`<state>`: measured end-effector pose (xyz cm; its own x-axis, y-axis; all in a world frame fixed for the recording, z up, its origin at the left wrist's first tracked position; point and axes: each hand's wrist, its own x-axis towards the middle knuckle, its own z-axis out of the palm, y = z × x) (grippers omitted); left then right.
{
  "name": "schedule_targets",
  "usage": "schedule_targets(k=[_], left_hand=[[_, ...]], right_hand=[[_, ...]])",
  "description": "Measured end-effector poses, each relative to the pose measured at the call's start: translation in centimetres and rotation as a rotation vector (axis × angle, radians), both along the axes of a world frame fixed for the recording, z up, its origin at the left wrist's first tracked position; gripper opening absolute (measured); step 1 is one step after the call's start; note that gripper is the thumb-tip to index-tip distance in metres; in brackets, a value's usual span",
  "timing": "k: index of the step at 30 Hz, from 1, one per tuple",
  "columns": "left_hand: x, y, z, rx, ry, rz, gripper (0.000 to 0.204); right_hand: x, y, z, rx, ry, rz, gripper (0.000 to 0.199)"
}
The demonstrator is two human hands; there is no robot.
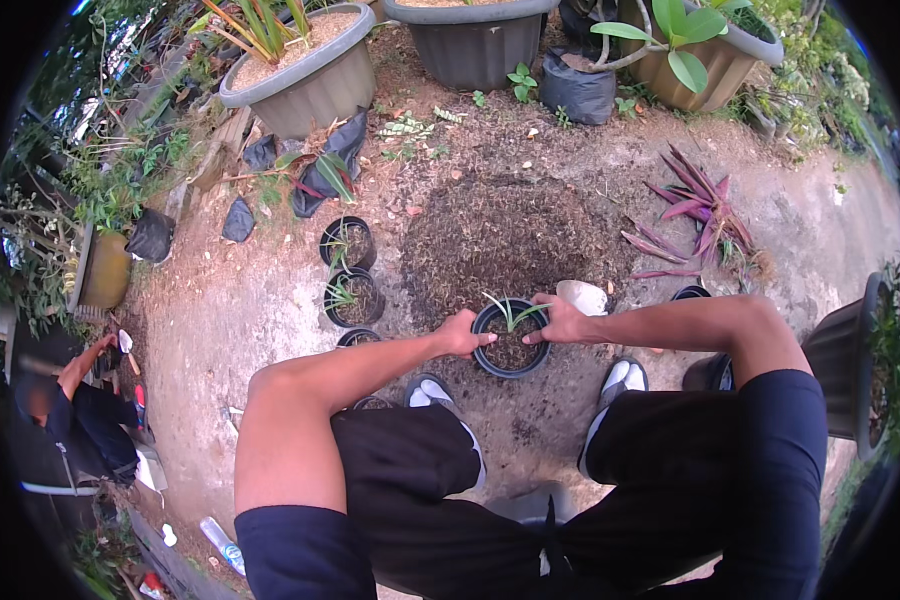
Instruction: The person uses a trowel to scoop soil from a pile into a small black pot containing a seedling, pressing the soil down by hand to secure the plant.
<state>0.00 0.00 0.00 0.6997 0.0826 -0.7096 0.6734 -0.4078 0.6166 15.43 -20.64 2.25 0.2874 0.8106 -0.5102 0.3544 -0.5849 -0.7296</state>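
Note:
Between my knees I hold a small round black plant pot (511,374) filled with dark soil. A young plant (510,318) with a few narrow green leaves stands in its middle. My left hand (460,333) grips the left side of the rim, its thumb over the edge onto the soil. Opposite it, my right hand (567,322) clasps the right side the same way. The fingers under the rim are hidden. A whitish rounded object (582,297) lies just beyond my right hand; its kind is unclear. Past the pot spreads a heap of dark soil mix (510,240).
Black pots with seedlings (355,298) line the left side. Uprooted purple-leaved plants (710,210) lie at right. Large planters (465,50) stand at the back, another (850,360) at far right. Another person (80,410) crouches far left, near a plastic bottle (222,545).

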Motion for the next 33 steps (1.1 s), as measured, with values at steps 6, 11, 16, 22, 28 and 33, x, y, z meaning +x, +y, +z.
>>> schedule_targets(k=[6,11,16,22,28,33], left_hand=[[-2.0,-1.3,0.3,0.043,0.081,0.067,0.043],[-2.6,-0.1,1.1,0.051,0.133,0.105,0.045],[-3.5,1.5,-0.6,0.02,0.129,0.116,0.039],[-2.2,1.3,1.4,0.091,0.155,-0.083,0.031],[-1.6,1.1,1.7,0.193,0.167,-0.157,0.023],[-1.9,0.9,1.0,0.163,0.131,-0.129,0.023]], right_hand=[[-1.3,0.7,1.1,-0.073,-0.225,0.221,0.051],[-1.2,-1.3,4.3,0.229,-0.369,0.27,0.037],[-1.9,-2.2,3.6,0.534,-0.516,0.923,0.043],[-6.2,-2.4,1.6,0.392,-0.821,1.205,0.082],[-5.9,-0.8,1.0,0.259,-0.848,1.275,0.093],[-5.4,-1.0,0.2,0.234,-0.726,1.316,0.092]])
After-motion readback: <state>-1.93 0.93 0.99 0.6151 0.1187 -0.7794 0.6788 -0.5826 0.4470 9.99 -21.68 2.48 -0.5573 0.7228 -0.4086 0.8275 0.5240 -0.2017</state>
